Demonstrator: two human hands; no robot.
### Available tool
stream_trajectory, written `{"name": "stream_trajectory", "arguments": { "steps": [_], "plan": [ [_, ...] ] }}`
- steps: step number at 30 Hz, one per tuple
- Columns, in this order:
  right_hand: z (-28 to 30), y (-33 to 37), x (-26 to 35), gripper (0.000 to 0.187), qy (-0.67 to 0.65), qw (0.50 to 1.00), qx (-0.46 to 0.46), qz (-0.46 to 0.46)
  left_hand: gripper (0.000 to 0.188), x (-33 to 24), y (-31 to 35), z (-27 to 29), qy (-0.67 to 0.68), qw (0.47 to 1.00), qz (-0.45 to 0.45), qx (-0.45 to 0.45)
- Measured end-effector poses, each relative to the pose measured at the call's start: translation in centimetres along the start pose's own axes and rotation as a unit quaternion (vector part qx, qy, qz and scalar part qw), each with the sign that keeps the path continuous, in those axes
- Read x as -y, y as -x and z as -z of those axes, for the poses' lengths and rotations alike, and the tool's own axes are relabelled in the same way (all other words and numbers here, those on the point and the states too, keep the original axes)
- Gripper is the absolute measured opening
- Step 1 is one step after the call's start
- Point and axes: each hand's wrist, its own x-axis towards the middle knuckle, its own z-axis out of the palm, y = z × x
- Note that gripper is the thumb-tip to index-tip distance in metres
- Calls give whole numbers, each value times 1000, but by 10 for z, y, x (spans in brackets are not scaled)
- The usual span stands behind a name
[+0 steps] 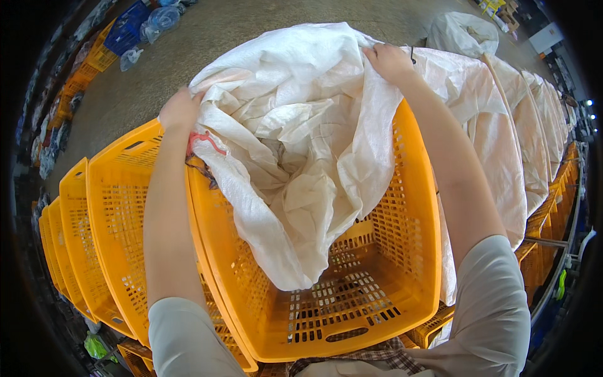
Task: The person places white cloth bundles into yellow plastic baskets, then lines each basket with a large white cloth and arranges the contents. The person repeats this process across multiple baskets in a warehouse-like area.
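Note:
A large white woven sack (295, 119) hangs open-mouthed over a yellow plastic crate (411, 251) right in front of me. My left hand (180, 110) is closed on the left side of the sack's rim, near a red cord (206, 141). At the far right of the rim, my right hand (391, 63) grips the cloth with its fingers bent over the edge. The sack's folds droop into the crate, and its near edge sags toward the slotted crate bottom. Part of the crate's far wall is hidden behind the cloth.
More yellow crates (119, 232) stand in a row on the left. White sacks (477, 107) line the right side over other crates. Beyond lies a concrete floor (232, 25), with a blue crate (127, 28) and plastic bags (162, 22) at the far left.

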Motion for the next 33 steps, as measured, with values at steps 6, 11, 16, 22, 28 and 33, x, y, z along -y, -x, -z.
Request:
{"name": "stream_trajectory", "arguments": {
  "steps": [6, 11, 16, 22, 28, 33],
  "plan": [
    [9, 11, 3, 61, 5, 994, 84, -74, 47, 19, -7, -5, 19, 1000, -3, 10],
    [21, 38, 3, 65, -33, 986, 163, -23, 48, 13, -7, -3, 9, 999, 4, 33],
    [39, 99, -4, 64, -287, 904, 187, -254, 61, 8, -3, 3, 8, 999, 10, 48],
    [12, 122, -7, 77, -389, 897, 66, -199, 76, 12, -16, 5, 50, 994, -20, 94],
    [-34, 34, -25, 77, -527, 819, -14, -229, 76, 11, -21, -3, 62, 996, -9, 69],
    [-35, 2, -32, 79, -538, 786, 45, -301, 78, 7, -16, -6, 75, 995, 3, 65]
  ]
}}
